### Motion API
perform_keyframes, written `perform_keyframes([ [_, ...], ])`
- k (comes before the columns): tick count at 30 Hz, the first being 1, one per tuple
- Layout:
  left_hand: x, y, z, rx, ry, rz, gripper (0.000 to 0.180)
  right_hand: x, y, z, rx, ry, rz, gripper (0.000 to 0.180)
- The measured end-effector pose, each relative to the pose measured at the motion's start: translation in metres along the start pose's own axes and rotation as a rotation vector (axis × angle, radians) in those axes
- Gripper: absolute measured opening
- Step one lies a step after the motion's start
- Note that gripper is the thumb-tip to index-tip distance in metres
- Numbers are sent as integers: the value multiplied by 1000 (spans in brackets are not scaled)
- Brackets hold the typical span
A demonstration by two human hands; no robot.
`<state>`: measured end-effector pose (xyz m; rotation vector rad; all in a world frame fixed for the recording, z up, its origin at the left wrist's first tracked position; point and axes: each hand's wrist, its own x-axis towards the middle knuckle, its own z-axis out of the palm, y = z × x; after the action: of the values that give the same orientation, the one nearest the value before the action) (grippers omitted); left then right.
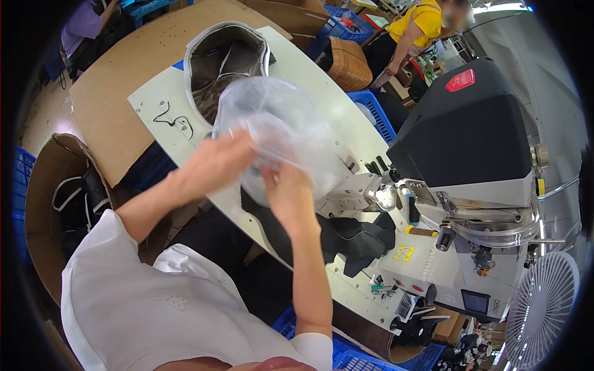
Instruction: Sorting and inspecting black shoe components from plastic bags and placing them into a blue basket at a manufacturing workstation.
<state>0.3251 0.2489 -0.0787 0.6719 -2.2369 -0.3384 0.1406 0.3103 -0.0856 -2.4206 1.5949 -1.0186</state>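
Note:
A clear plastic bag (309, 133) bulges above the white sewing table (291, 55), slightly blurred. My left hand (230, 154) is closed on its near side, the fingertips smeared by motion and partly behind the film. Just to the right, my right hand (288, 191) pinches the gathered plastic between thumb and fingers. Behind the bag stands a round, open fabric piece (197, 80) with a white rim and dark brown lining. Black fabric (356, 241) lies on the table below the bag, partly hidden by my right forearm.
At right stands a black-and-white industrial sewing machine (464, 136), with a white fan (544, 303) beside it. A cardboard box (43, 204) with black pieces is at left. A blue crate (374, 114) and a person in yellow (421, 28) are beyond the table.

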Motion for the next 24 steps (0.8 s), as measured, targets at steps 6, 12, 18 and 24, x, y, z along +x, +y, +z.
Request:
perform_keyframes([
  [6, 8, -26, -6, 17, -171, -181, 58, 4, -6, -13, -116, -157, 387, 62],
  [12, 41, -26, -18, -95, -50, -193, 26, 52, 10, -2, -78, -385, 224, 62],
  [18, 36, -27, -29, -239, -13, -130, 26, 66, 34, 26, 0, -498, 237, 69],
  [24, 28, -31, -40, -52, -207, -160, 33, 66, 59, 35, -246, -269, 195, 33],
])
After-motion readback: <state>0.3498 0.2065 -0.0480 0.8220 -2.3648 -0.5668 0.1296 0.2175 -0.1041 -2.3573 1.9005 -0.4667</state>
